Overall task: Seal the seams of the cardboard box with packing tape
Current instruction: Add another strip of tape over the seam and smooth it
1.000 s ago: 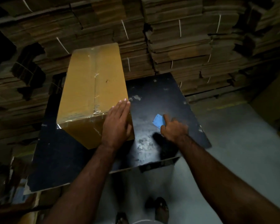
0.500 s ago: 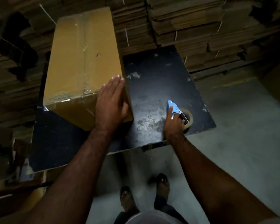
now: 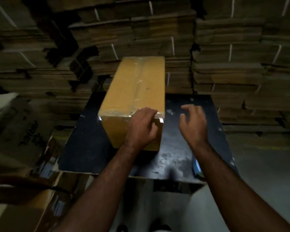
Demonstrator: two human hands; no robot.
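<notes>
A closed cardboard box (image 3: 137, 96), tan and long, lies on a black tabletop (image 3: 197, 148), its length running from about 6 o'clock toward 12 o'clock. It sits on the left half of the table, with its far end reaching the table's back edge. Clear packing tape (image 3: 138, 84) runs down the middle seam of the top face, shiny and a little wrinkled, and another strip crosses the near top edge, catching light at both corners.

The left hand (image 3: 141, 127) rests on the box's near right corner — palm over the end face, fingers curled over the top edge onto the tape there. At 3 o'clock from the box, the right hand (image 3: 193, 124) hovers above the bare tabletop, apart from the box, fingers spread and loosely bent, holding nothing.

At about 5 o'clock, near the table's front right edge, a tape dispenser (image 3: 197, 168) with a blue part shows beside the right forearm; most of it is hidden and blurred.

Behind the table, from 9 o'clock round to 3 o'clock, stand tall stacks of flattened cardboard (image 3: 224, 56) tied with pale straps. At 8 o'clock lean more flattened cartons with dark printing (image 3: 15, 131) — the lettering is too blurred to read. A grey floor (image 3: 266, 173) shows at 4 o'clock.
</notes>
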